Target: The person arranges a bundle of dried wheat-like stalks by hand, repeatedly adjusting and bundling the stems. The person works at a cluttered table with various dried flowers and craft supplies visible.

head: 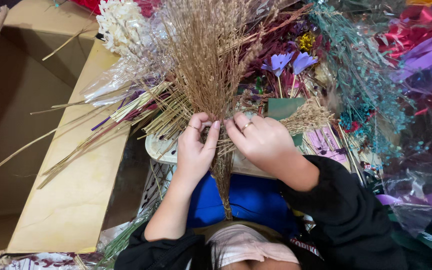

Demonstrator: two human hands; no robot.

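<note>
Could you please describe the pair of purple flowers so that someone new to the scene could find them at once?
Start at the large open cardboard box on the left, then look right past the tan dried grass bunch held by both hands. Just above the right hand stand the two purple flowers, the only broad-petalled lilac blooms on thin stems there.

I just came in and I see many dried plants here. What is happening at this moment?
A person is handling a bunch of dried brown grass with both bare hands. The left hand and the right hand grip its stems close together, above a white tray. More dried stems lie across an open cardboard box on the left. Purple flowers, teal sprigs and ribbons are piled on the right.
</note>
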